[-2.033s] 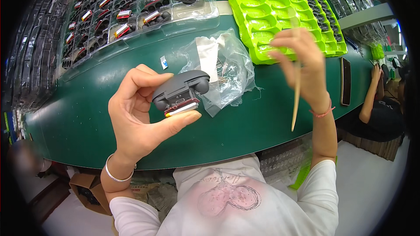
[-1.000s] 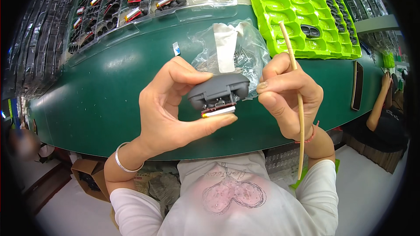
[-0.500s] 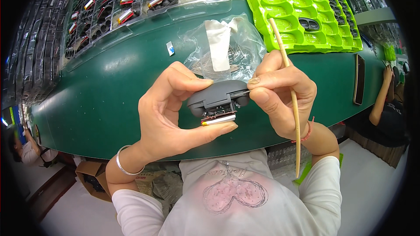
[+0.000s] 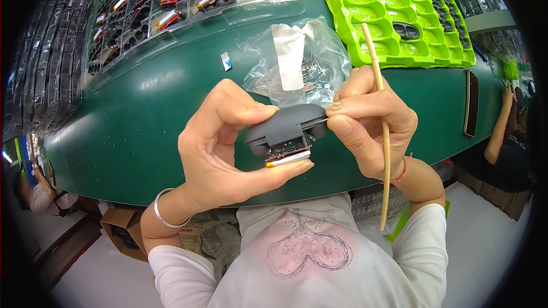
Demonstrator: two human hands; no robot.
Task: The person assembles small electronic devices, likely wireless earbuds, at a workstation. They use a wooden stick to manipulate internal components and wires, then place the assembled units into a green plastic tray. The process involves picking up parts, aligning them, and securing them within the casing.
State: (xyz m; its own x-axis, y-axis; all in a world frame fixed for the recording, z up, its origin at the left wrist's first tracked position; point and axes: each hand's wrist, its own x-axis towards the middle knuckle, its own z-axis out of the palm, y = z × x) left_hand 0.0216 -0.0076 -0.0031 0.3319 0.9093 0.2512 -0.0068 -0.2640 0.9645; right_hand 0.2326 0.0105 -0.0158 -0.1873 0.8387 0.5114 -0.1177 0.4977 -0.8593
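Between the thumb and fingers of my left hand (image 4: 220, 142) sits a black rounded earbud charging case (image 4: 288, 122). A small circuit board with a port (image 4: 289, 151) and a silver battery (image 4: 289, 158) stick out from its underside, against my thumb. My right hand (image 4: 374, 122) pinches a thin metal pin (image 4: 319, 120) at the case's right end, in line with the hinge slot. How deep the pin sits is hidden. A long wooden stick (image 4: 385, 154) is also tucked through the fingers of my right hand, upright and apart from the case.
Beyond my hands lies a clear plastic bag (image 4: 328, 60) of thin metal pins. A lime-green tray (image 4: 365, 5) with black parts stands at back right, a clear tray (image 4: 217, 17) of cases with batteries at back left. A dark phone-like slab (image 4: 470, 102) lies right; a co-worker's arm (image 4: 498, 125) shows beyond.
The whole view has shifted slightly, moving the table items a little to the right. My hands keep the same grip, and the case is tilted slightly differently.
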